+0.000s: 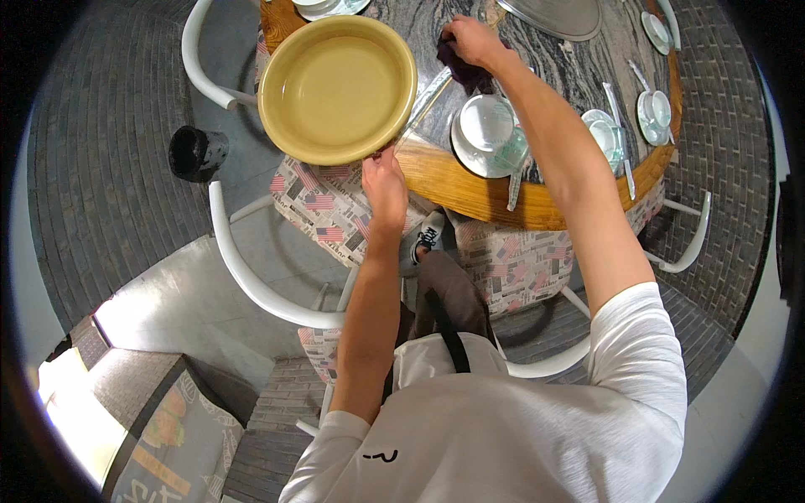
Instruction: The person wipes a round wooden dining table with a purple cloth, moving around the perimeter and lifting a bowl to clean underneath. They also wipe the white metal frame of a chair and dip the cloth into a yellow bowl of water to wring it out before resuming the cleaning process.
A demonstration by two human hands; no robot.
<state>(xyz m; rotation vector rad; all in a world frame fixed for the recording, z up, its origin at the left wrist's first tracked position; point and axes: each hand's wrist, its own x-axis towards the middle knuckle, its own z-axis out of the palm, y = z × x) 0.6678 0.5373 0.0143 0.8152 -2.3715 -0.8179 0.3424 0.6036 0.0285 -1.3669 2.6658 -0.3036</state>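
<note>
My left hand [385,188] grips the near rim of a large yellow basin [338,88], held out over the table's left edge and a chair seat. Its inside looks bare, with a shiny wall. Out over the round stone-topped table [409,25], my right hand [475,41] clutches a dark purple cloth [465,69] against the surface. Just below the cloth sits a place setting with a white bowl [487,122] on a white plate [468,154], a clear glass [512,151] beside it. A wrapped utensil packet [514,188] hangs over the wooden rim [440,173].
More place settings [604,135] follow the table's right side, with wrapped chopsticks [619,141]. A round metallic disc [563,16] lies at the far side. White-armed chairs [242,270] with newspaper-print seats [333,207] crowd the near edge. A black bin [198,154] stands on the floor at left.
</note>
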